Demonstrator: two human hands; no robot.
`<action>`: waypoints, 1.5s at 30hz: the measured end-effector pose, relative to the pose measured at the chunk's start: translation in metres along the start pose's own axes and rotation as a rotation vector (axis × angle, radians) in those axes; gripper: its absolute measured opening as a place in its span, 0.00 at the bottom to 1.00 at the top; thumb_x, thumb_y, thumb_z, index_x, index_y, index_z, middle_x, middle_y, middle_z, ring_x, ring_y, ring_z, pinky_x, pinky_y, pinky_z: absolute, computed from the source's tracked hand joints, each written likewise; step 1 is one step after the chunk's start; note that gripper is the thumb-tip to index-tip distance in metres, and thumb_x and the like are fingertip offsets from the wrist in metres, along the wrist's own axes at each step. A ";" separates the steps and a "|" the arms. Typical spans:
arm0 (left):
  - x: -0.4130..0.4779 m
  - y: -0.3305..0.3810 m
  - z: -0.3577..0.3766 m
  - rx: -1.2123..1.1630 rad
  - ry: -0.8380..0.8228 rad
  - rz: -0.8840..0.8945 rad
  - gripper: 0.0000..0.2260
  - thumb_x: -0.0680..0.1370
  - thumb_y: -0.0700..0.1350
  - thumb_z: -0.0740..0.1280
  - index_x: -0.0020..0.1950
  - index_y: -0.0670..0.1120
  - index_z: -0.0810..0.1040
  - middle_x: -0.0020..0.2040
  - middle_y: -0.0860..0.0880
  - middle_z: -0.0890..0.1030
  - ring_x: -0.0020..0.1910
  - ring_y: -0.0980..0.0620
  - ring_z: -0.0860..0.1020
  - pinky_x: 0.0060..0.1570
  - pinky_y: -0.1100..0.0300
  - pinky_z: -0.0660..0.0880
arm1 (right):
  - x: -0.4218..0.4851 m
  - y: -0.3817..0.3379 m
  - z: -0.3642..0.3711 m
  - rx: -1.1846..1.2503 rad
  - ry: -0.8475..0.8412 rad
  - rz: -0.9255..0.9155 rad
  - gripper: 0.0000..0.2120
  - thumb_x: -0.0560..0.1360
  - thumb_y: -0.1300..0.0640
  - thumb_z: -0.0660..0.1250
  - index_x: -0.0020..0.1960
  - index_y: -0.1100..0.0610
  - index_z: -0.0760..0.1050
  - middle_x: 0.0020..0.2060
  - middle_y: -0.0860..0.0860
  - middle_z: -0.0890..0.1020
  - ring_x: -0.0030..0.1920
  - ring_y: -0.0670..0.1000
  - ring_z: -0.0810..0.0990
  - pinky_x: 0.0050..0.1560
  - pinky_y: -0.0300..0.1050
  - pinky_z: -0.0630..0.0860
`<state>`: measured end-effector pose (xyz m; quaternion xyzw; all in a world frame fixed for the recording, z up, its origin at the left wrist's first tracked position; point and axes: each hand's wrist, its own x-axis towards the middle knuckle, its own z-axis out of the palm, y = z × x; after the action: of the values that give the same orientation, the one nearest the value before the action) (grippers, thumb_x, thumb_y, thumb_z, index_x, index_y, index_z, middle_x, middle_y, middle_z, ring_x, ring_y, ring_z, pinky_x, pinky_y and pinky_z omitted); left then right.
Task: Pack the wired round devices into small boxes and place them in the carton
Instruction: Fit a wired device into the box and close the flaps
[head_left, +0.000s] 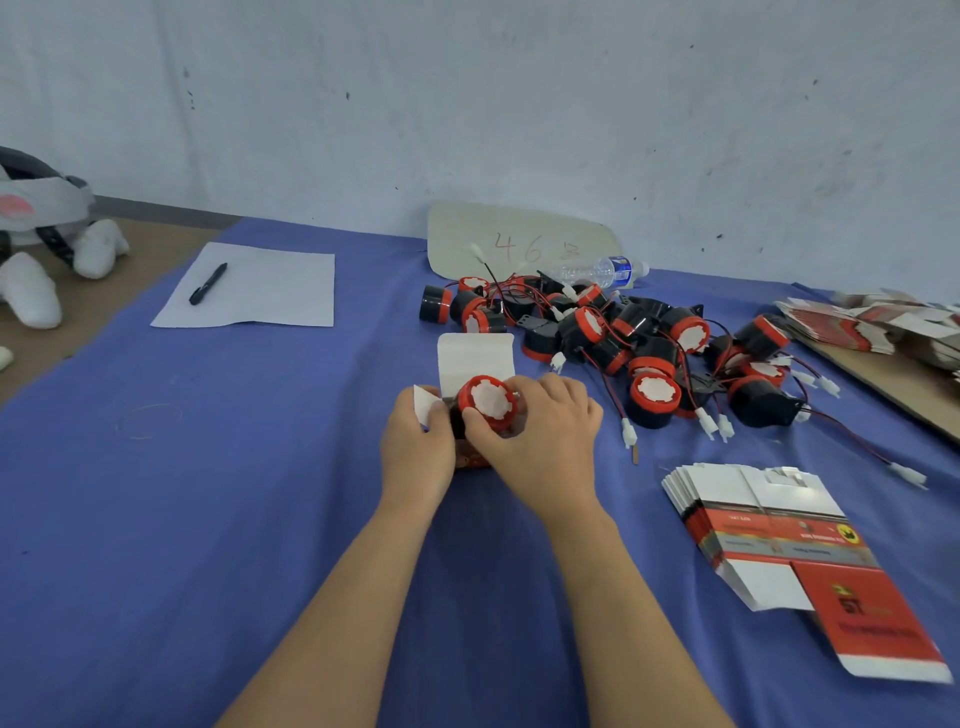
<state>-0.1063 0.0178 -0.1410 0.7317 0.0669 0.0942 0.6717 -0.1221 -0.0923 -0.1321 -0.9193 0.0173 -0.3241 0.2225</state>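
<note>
You are in the middle of the loading step. One round device (488, 400), red-rimmed with a white face, sits at the mouth of the small box (470, 461) in the centre of the frame, just below and left of the pile of devices (623, 332). Your left hand (418, 441) is wrapped round the box's left side, with the thumb holding a white side flap (425, 405) back. Your right hand (545, 441) is clamped on the device, thumb and fingers pinching its red rim. The white top flap (475, 356) stands up behind the device, so the mouth is open. I cannot tell how deep the device sits, because your fingers hide most of the box body, and its wire is hidden too. The next move, as I judge it, is to press the device fully home, checking that the wire and plug go inside rather than catching under a flap. Then fold the side flaps in and the top flap over. Brace the box firmly as you push, since thin card will likely buckle. The carton is not in view, so you will have to reach outside the frame for it. A stack of flat boxes (769, 530) waits at the lower right on the blue cloth (208, 467). With so many devices loose, the task looks far from finished.
</note>
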 end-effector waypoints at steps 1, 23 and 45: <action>-0.001 0.000 0.000 0.004 -0.006 0.021 0.07 0.80 0.42 0.57 0.54 0.49 0.73 0.50 0.47 0.79 0.48 0.48 0.78 0.48 0.49 0.79 | 0.000 0.000 0.001 -0.015 -0.035 0.003 0.21 0.69 0.35 0.64 0.49 0.51 0.77 0.44 0.46 0.72 0.55 0.49 0.66 0.54 0.40 0.52; -0.004 -0.009 0.006 0.172 -0.145 0.140 0.13 0.75 0.47 0.70 0.53 0.53 0.67 0.42 0.61 0.72 0.40 0.62 0.73 0.31 0.73 0.69 | 0.020 0.015 -0.018 0.641 -0.018 0.505 0.24 0.80 0.55 0.61 0.74 0.56 0.60 0.54 0.50 0.82 0.54 0.47 0.77 0.51 0.43 0.68; 0.002 -0.013 0.010 0.186 -0.040 0.145 0.12 0.75 0.49 0.68 0.51 0.53 0.66 0.43 0.57 0.73 0.44 0.54 0.75 0.35 0.66 0.70 | 0.012 0.000 -0.073 0.076 -0.648 0.113 0.21 0.78 0.64 0.59 0.70 0.52 0.67 0.52 0.51 0.81 0.46 0.49 0.75 0.40 0.39 0.72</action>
<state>-0.1016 0.0095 -0.1546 0.7956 0.0088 0.1216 0.5935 -0.1562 -0.1231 -0.0744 -0.9632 -0.0156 -0.0023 0.2682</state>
